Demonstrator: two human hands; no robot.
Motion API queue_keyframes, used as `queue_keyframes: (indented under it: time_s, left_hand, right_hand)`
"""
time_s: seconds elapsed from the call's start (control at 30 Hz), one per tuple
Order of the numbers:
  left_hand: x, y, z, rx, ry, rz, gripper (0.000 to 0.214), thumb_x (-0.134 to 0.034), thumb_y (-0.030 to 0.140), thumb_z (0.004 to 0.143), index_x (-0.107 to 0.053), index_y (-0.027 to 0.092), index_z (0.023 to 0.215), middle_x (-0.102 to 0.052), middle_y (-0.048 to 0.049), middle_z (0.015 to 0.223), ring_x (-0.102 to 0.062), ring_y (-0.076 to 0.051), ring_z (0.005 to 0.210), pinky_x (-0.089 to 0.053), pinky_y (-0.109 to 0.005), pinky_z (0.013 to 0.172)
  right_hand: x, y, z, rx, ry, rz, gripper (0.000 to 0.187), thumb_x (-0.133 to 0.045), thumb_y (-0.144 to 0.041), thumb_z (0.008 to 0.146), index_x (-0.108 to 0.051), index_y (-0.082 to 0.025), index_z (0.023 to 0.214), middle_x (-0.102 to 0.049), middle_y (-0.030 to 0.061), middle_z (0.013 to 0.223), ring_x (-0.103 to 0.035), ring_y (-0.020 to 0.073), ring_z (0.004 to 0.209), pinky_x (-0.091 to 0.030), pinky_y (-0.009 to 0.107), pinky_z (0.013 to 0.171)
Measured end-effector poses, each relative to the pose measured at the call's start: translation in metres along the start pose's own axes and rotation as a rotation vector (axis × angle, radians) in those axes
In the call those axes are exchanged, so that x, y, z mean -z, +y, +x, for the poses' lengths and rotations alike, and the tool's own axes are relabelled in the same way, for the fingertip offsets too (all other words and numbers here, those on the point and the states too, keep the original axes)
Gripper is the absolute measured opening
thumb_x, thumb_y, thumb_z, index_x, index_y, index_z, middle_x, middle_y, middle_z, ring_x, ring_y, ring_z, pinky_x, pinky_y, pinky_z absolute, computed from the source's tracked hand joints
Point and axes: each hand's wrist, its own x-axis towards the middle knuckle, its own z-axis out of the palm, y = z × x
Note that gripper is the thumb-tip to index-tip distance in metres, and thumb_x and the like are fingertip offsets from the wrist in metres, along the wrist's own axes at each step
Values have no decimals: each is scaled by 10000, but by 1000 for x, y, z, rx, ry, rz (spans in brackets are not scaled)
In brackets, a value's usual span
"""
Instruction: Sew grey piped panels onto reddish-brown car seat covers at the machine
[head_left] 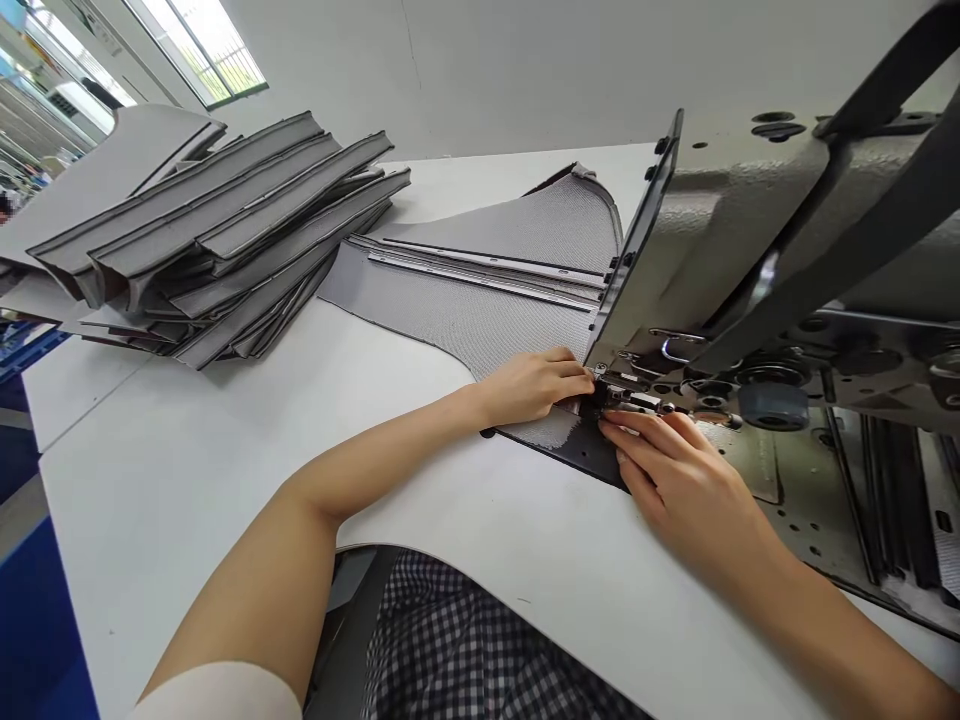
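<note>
A sewing machine stands on the right, its presser foot low over the work. A grey mesh fabric panel with pale stiff strips across it runs over the table to the foot. My left hand is closed on this panel just left of the foot, fingertips close to the needle area. On the other side, my right hand has its fingers pressed together with the tips beside the foot. What sits between those fingertips is hidden.
A tall stack of folded grey panels lies on the white table at the left. Dark strips lie right of the machine. A black belt crosses the machine head. A wall stands behind.
</note>
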Motion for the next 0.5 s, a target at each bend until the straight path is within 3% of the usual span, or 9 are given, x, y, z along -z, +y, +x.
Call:
queue_keyframes:
  time_s: [0.27, 0.5]
  left_hand:
    - [0, 2, 0, 21, -28, -23, 349, -429, -4, 909, -673, 156, 1102, -698, -72, 1165, -566, -213, 1110, -522, -306, 953]
    - [1, 7, -4, 12, -67, -53, 361, -410, -19, 908, -669, 161, 1085, -693, -65, 1157, -561, -194, 1118, -514, -281, 940]
  right_hand:
    - [2, 1, -2, -25, -34, 19, 312, -443, -109, 955, -691, -168, 1135, -677, 87, 1170, -585, 249, 1104, -471, 426, 1004]
    - [-3, 6, -5, -44, -37, 54, 304, -443, -156, 979, -667, -160, 1184, -652, 91, 1216, -589, 247, 1035, -471, 446, 972]
